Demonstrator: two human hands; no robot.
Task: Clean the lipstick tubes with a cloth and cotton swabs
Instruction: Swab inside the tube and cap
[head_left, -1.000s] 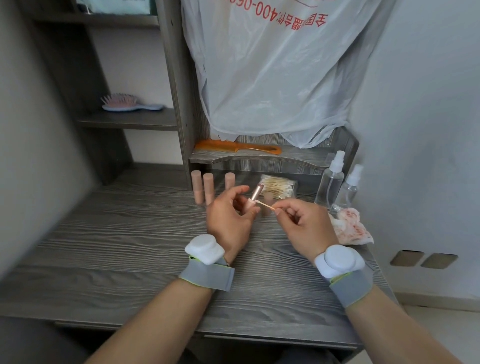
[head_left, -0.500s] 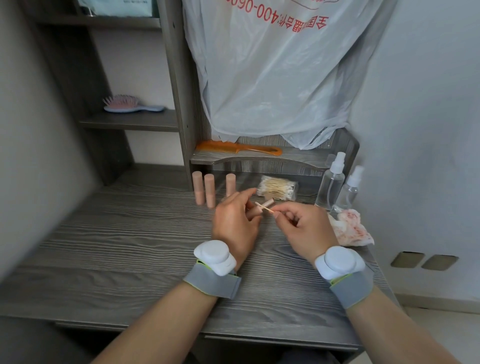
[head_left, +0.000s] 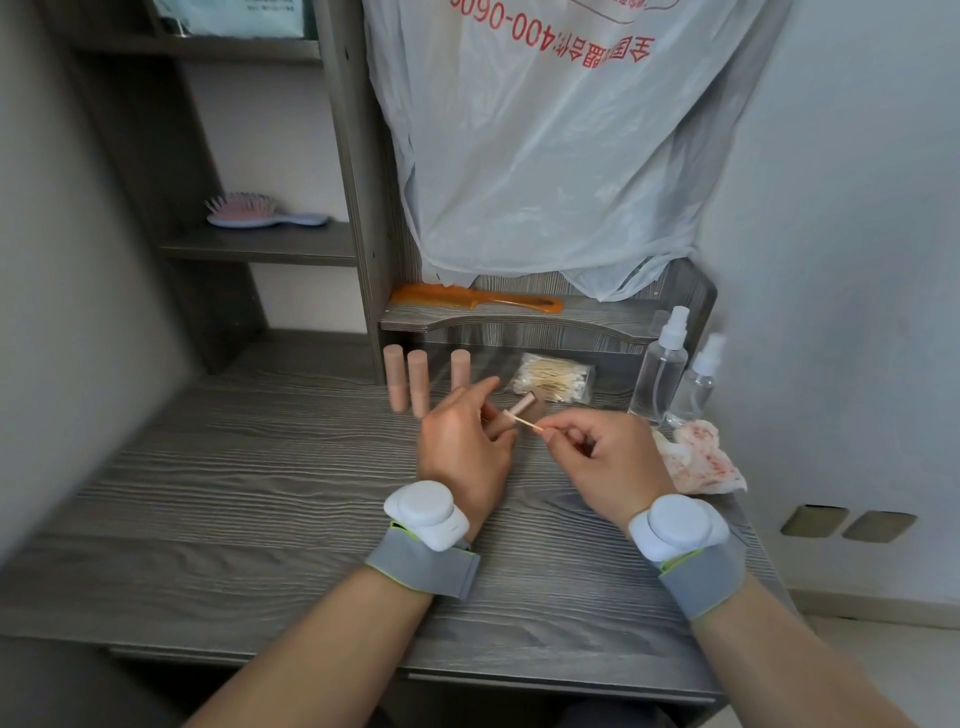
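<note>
The left hand (head_left: 462, 447) grips an uncapped tube (head_left: 521, 409) over the worktop (head_left: 260, 493) and the right hand (head_left: 608, 462) pinches a swab (head_left: 530, 425) at its neck, so this tube seems half cleaned, while three capped tubes (head_left: 418, 382) behind look untouched and the cloth (head_left: 701, 462) is already stained.

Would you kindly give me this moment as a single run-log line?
step: swab cleaning | left hand: holds lipstick tube | right hand: pinches cotton swab, tip at tube | cloth: on desk, untouched
</note>
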